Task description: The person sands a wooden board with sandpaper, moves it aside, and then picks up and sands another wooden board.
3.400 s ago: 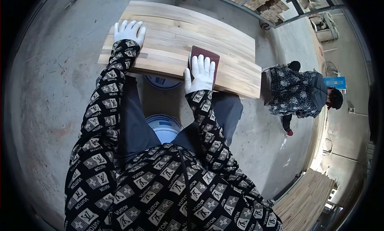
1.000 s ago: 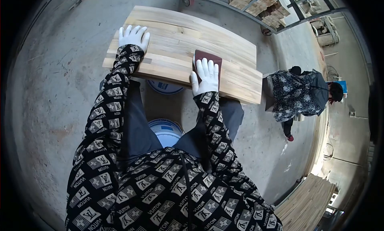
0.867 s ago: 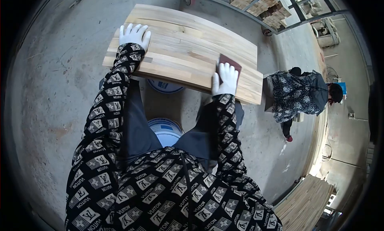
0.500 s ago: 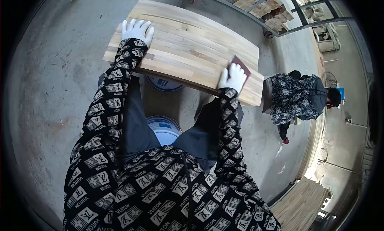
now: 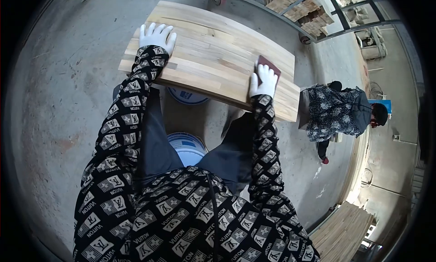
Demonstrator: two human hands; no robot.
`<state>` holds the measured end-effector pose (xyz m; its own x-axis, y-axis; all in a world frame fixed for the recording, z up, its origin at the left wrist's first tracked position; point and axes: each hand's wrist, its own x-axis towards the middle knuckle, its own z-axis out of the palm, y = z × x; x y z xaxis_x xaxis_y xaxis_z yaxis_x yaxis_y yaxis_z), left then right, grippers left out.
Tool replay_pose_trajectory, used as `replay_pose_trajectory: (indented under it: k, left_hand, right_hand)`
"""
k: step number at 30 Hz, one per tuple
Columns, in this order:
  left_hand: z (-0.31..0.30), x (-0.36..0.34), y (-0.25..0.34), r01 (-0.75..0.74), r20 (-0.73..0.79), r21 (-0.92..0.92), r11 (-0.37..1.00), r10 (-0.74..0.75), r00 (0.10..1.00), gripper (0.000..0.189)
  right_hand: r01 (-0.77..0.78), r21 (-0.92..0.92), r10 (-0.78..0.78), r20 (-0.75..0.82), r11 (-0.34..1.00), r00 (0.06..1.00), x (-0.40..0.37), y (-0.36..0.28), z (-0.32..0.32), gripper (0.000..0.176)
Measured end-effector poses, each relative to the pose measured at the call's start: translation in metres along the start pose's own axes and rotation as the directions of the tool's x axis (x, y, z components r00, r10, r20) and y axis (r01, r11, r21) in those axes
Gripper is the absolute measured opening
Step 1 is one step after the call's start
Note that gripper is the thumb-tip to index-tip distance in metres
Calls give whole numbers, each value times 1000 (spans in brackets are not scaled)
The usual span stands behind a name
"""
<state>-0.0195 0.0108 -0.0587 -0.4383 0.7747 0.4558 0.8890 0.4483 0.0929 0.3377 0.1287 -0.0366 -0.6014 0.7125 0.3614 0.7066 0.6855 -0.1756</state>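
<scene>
A pale laminated wood board [image 5: 213, 48] lies in front of my knees, its strips running lengthwise. My left hand [image 5: 157, 36], in a white glove, rests on the board's left end with fingers spread. Near the right end my right hand [image 5: 265, 82], gloved too, presses a dark red sheet of sandpaper [image 5: 270, 64] against the wood. Its fingers lie over the sheet, which sticks out past the fingertips. Under the board's near edge stands a bucket [image 5: 187, 97], partly hidden.
A second bucket [image 5: 188, 149] is between my legs. On the right a person in a patterned jacket [image 5: 336, 111] bends over. A metal rack [image 5: 290, 18] on casters holds wood pieces at the top right. Long boards [image 5: 340, 232] are stacked at the bottom right.
My right hand and the sandpaper have slid slightly away from me and to the left along the board. The left hand stays in nearly the same place.
</scene>
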Motion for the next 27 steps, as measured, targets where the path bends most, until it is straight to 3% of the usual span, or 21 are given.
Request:
replay_pose_trajectory:
  k: [2, 6, 7, 8, 9, 10, 11, 14, 16, 19, 24, 26, 27]
  left_hand:
    - [-1, 0, 1, -9, 3, -12, 1000, 9, 1000, 39]
    - [-1, 1, 1, 2, 57, 11, 1000, -2, 998, 45]
    - [-2, 1, 0, -2, 53, 16, 1000, 1, 999, 45]
    - [-3, 0, 1, -2, 28, 5, 1000, 2, 1000, 42]
    - [-3, 0, 2, -4, 2, -9, 1000, 4, 1000, 39]
    - [-2, -1, 2, -12, 1, -6, 1000, 12, 1000, 39]
    - [-1, -1, 1, -13, -6, 3, 1000, 13, 1000, 39]
    - [-2, 1, 1, -22, -21, 17, 1000, 22, 1000, 38]
    - [-2, 0, 0, -23, -2, 6, 1000, 23, 1000, 38]
    - [-1, -1, -1, -18, 1, 0, 1000, 18, 1000, 38]
    - [-3, -1, 0, 1, 10, -3, 1000, -1, 1000, 38]
    - [-5, 0, 2, -4, 3, 1, 1000, 4, 1000, 38]
    - [-2, -1, 2, 4, -7, -1, 1000, -4, 1000, 38]
  right_hand:
    - [20, -56, -29, -169, 998, 985, -8, 46, 17, 43]
    - [-187, -163, 187, -15, 969, 982, 7, 4, 17, 46]
    - [-182, -115, 186, 32, 977, 982, 14, -19, 18, 50]
    - [-142, -97, 141, -17, 985, 990, 16, -45, 27, 53]
    - [-118, -69, 122, 57, 991, 991, 23, -72, 28, 56]
    - [-11, -70, 3, -108, 997, 994, 21, -88, 55, 57]
    - [15, -42, -17, -39, 999, 999, 24, -114, 53, 58]
    - [139, 29, -136, -65, 990, 988, 24, -152, 58, 56]
    - [177, 120, -171, -64, 977, 983, 26, -140, 57, 55]
    - [218, 29, -212, -135, 976, 968, 27, -91, 46, 50]
    - [20, -85, -26, -69, 996, 997, 20, 27, 23, 43]
    - [-48, -119, 44, -37, 992, 998, 21, 38, 22, 42]
    - [-149, -163, 153, 9, 975, 988, 23, 27, 21, 44]
